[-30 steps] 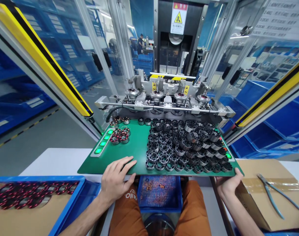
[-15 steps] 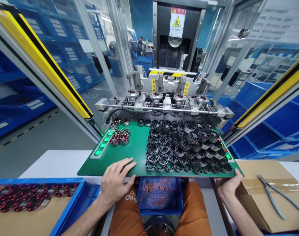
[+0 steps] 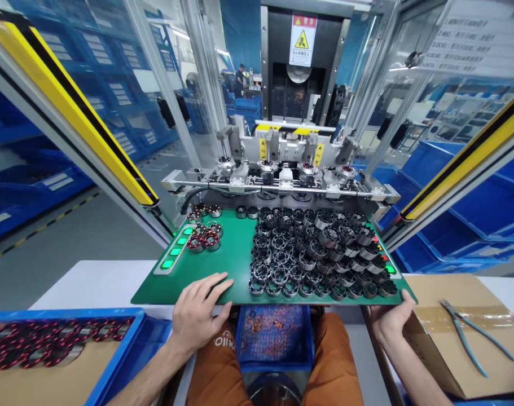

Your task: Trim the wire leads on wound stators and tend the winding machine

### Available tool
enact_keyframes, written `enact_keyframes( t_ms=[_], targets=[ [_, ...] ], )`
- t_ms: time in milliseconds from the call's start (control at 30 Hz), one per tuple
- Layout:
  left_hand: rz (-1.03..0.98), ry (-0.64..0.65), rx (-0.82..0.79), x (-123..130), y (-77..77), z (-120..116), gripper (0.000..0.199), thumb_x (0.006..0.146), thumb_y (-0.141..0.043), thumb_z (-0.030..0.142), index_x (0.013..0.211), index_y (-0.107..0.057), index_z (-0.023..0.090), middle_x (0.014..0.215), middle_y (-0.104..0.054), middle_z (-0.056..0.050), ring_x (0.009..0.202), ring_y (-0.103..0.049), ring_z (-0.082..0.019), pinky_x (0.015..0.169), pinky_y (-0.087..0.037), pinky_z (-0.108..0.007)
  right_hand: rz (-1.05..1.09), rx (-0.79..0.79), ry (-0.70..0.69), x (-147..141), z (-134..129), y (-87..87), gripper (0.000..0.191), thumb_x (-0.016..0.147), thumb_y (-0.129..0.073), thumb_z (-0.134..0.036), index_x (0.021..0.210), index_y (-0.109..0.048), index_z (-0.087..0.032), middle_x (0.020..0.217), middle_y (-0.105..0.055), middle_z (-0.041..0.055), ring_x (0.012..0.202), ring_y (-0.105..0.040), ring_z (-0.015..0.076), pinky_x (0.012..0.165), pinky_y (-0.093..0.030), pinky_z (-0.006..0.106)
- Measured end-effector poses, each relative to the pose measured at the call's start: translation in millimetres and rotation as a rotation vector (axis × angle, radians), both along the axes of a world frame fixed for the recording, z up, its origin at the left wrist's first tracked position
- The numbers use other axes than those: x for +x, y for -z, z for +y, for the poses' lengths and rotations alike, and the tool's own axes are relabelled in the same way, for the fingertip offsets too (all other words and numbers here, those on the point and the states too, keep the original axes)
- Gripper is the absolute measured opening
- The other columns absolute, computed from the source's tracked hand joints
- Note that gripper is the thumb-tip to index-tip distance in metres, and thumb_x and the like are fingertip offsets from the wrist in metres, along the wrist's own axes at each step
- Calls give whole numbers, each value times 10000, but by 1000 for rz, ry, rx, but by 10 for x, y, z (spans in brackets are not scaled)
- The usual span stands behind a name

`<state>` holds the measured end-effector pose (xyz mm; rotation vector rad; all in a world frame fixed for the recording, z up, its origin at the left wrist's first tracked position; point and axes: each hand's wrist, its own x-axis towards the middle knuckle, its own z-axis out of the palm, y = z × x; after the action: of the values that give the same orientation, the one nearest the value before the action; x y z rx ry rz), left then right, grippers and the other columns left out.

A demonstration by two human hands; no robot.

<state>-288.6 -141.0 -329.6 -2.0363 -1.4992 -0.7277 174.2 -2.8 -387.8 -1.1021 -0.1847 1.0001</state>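
My left hand (image 3: 200, 313) lies palm down on the front edge of the green worktop (image 3: 235, 262), its fingers stretched out and holding nothing. At the right front corner, my right hand (image 3: 392, 318) grips the worktop's edge, thumb on top and the other fingers hidden below. Many dark bare stator cores (image 3: 297, 256) are packed and stacked on the right half of the worktop. Several copper-wound stators (image 3: 205, 239) stand in a small group at the back left. Behind, four-station clamps in a winding machine (image 3: 286, 177) hold stators with red wire.
A blue tray (image 3: 140, 324) with red-wound stators on cardboard sits at left. Pliers (image 3: 462, 332) lie on a cardboard box (image 3: 487, 299) at right. A blue bin (image 3: 276, 361) with wire scraps is between my knees. Yellow guard posts (image 3: 77, 113) flank the machine; a person (image 3: 240, 82) is far behind.
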Motion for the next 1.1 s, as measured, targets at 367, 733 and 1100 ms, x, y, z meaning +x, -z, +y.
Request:
enact_keyframes(
  t_ms=[367, 733, 1100],
  targets=[
    [12, 6, 13, 8, -21, 7, 316, 1190, -494, 397, 1354, -692, 212, 1321, -791, -107, 1182, -706, -285, 990, -509, -431, -36, -27, -6, -50, -20, -81, 621, 776, -678, -627, 1213, -778, -197, 1102, -800, 54, 702, -553, 161, 555, -450, 289],
    [7, 15, 12, 14, -25, 7, 316, 1188, -500, 385, 1353, -697, 201, 1324, -785, -117, 1197, -697, -289, 993, -508, -436, -37, -16, 2, -74, -14, -121, 623, 779, -662, -616, 1217, -792, -192, 1210, -812, 71, 799, -623, 174, 586, -512, 272],
    [8, 15, 11, 7, -16, 10, 315, 1174, -519, 386, 1345, -705, 198, 1321, -789, -119, 1185, -703, -298, 993, -508, -439, -67, -11, -16, -69, -23, -96, 675, 798, -652, -646, 1304, -763, -214, 1217, -820, 77, 964, -720, 250, 659, -575, 330]
  ],
)
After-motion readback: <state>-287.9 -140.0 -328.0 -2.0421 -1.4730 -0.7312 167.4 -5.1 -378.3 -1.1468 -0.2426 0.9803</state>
